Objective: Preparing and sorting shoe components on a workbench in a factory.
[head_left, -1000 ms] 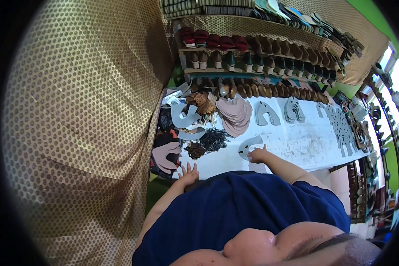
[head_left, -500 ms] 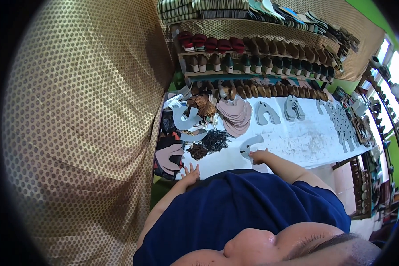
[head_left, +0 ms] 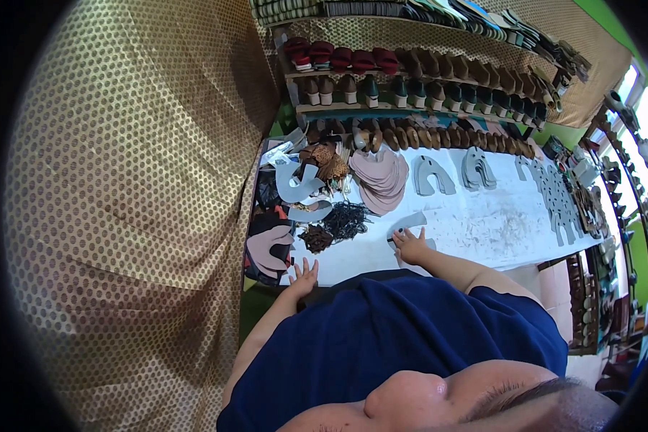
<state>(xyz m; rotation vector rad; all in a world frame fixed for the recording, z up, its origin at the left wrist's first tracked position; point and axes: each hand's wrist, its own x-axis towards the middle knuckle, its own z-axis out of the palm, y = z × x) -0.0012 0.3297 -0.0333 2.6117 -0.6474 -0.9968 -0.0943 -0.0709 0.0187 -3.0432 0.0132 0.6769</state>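
Note:
My right hand point(head_left: 412, 247) lies with spread fingers on a grey curved shoe-upper piece point(head_left: 415, 219), covering its lower part. A small dark mark shows on that piece beside my fingertips. At the table's near edge, my left hand point(head_left: 304, 279) rests with fingers apart and nothing in it. Close beyond it are a mauve U-shaped piece point(head_left: 268, 246) and a small dark brown heap point(head_left: 315, 238). A tangle of black strips point(head_left: 348, 220) lies between the two hands, farther back.
Fanned mauve pieces point(head_left: 380, 181) lie mid-table, with grey arch-shaped stacks point(head_left: 433, 176) to their right. More grey pieces point(head_left: 556, 201) cover the right end. Shelves of shoes point(head_left: 417, 93) stand behind the white-covered table point(head_left: 482, 252). A patterned gold curtain point(head_left: 137, 180) hangs at left.
My right hand has opened from a pointing, curled shape and now lies spread on the grey piece, slightly farther forward. My left hand stays at the table edge.

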